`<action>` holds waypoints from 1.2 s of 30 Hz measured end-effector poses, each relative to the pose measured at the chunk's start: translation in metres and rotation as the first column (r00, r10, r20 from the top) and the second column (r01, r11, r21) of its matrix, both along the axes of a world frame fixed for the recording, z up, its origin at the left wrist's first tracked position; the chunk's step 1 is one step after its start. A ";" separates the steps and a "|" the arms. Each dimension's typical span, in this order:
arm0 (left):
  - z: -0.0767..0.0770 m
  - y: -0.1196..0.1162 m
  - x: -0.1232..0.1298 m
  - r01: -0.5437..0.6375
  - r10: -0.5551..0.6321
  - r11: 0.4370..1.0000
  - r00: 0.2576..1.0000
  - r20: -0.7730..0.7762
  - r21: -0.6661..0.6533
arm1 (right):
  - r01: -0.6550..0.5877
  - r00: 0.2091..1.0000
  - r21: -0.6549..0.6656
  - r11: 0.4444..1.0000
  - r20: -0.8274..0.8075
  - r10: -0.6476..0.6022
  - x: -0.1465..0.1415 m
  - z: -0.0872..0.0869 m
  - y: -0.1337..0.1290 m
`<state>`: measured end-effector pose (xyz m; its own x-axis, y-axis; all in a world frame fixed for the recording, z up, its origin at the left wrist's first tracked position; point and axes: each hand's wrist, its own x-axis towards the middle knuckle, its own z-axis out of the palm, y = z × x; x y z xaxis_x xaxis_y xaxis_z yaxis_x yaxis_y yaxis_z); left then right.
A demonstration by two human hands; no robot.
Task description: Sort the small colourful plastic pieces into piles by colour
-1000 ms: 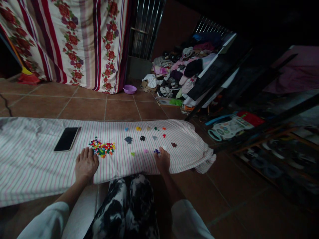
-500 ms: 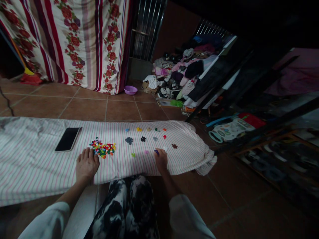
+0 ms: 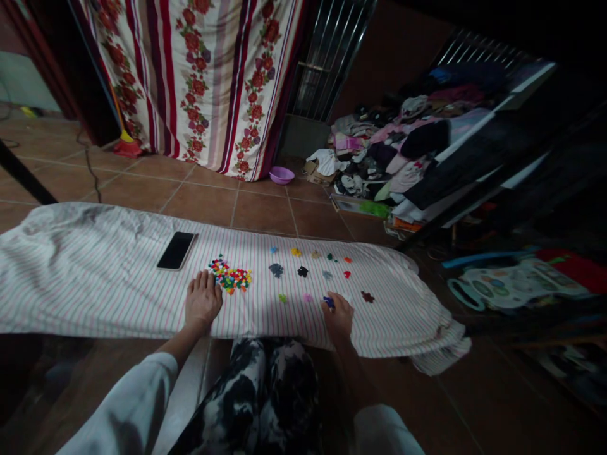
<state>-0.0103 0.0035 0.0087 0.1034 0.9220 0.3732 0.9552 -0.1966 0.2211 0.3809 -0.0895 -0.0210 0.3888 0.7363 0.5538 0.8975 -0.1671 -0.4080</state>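
Note:
My left hand (image 3: 203,300) lies flat on the striped cloth, fingers stretched out, its tips at the left edge of a mixed pile of small coloured pieces (image 3: 233,278). My right hand (image 3: 340,314) is curled, with thumb and forefinger around a little cluster of dark blue pieces (image 3: 329,302) on the cloth. Just left of it are pink pieces (image 3: 307,297) and lime green pieces (image 3: 282,297); brown pieces (image 3: 367,296) lie to its right. Farther back sit dark grey pieces (image 3: 275,270), black pieces (image 3: 302,272), yellow pieces (image 3: 296,251) and several other single-colour clusters.
The striped cloth (image 3: 118,278) covers a long, low surface in front of my knees. A phone (image 3: 176,251) lies left of the mixed pile. Beyond, on the tiled floor, are a purple basin (image 3: 282,175) and a heap of clothes (image 3: 379,145). A flowered curtain (image 3: 208,82) hangs behind.
The view has swung left, so everything sits farther right in the picture. More of the dark blue cluster shows between my right fingers. My left hand stays beside the mixed pile.

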 end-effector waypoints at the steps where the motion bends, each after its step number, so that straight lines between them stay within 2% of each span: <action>1: 0.000 0.000 0.000 0.004 -0.004 1.000 1.000 0.006 0.003 | 0.008 1.000 0.021 1.000 0.017 -0.009 -0.004 0.004 0.000; 5: -0.003 0.000 0.001 0.003 -0.003 1.000 1.000 0.012 0.024 | -0.045 0.997 0.093 0.995 0.061 0.040 -0.028 0.025 0.007; 9: -0.005 0.001 0.001 -0.012 0.011 1.000 1.000 0.021 0.022 | -0.243 0.970 0.090 0.966 0.041 0.240 -0.076 0.037 0.024; 13: -0.006 0.002 0.001 -0.017 0.017 1.000 0.999 0.031 0.021 | -0.467 0.882 0.080 0.881 -0.022 0.470 -0.135 0.029 0.044; 19: -0.007 0.002 0.001 -0.018 0.017 0.999 1.000 0.026 0.043 | -0.499 0.866 -0.053 0.865 -0.077 0.494 -0.197 0.010 0.074; 25: -0.005 0.001 0.001 0.001 -0.002 1.000 0.997 0.074 0.021 | -0.469 0.882 -0.154 0.869 -0.028 0.471 -0.217 0.012 0.083; 32: -0.001 0.000 0.002 0.038 -0.038 0.999 0.999 -0.012 -0.020 | -0.561 0.821 -0.175 0.809 0.005 0.571 -0.216 0.016 0.081; 36: 0.002 0.000 0.002 0.052 -0.053 0.998 0.999 -0.015 -0.040 | -0.576 0.808 -0.194 0.794 0.013 0.589 -0.216 0.017 0.080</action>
